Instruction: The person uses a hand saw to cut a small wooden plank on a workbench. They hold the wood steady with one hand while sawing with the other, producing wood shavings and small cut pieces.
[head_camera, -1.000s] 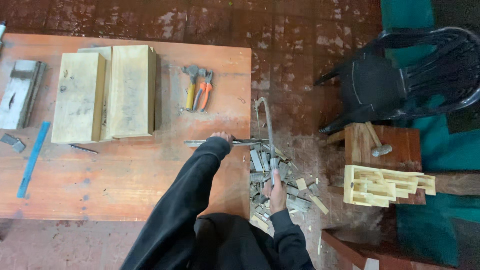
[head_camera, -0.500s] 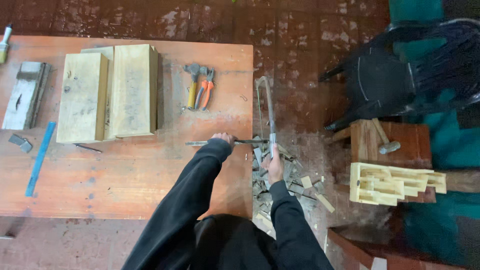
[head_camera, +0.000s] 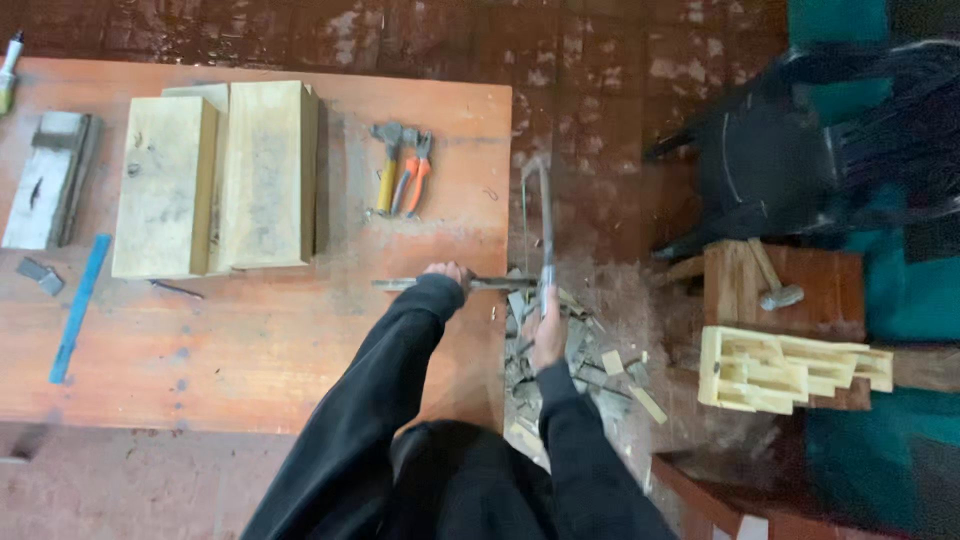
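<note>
My left hand (head_camera: 446, 273) presses a thin grey metal strip (head_camera: 400, 284) flat on the reddish wooden table (head_camera: 250, 350), near its right edge. The strip's end sticks out past the edge. My right hand (head_camera: 547, 335) grips the handle of a hacksaw (head_camera: 540, 225), held off the table's right side with its frame pointing away from me. The blade crosses the strip just beyond the table edge. Both arms wear dark sleeves.
Pale wooden blocks (head_camera: 215, 180) lie on the table, with a hammer and orange pliers (head_camera: 400, 180) beside them, a blue strip (head_camera: 78, 305) and a grey block (head_camera: 48, 180) at left. Offcuts (head_camera: 600, 370) litter the floor. A dark plastic chair (head_camera: 800, 150), a stool with a hammer (head_camera: 775, 285) and a stepped wooden piece (head_camera: 790, 370) stand right.
The hacksaw has slid slightly along its stroke. My left hand stays on the strip. The view has shifted a little.
</note>
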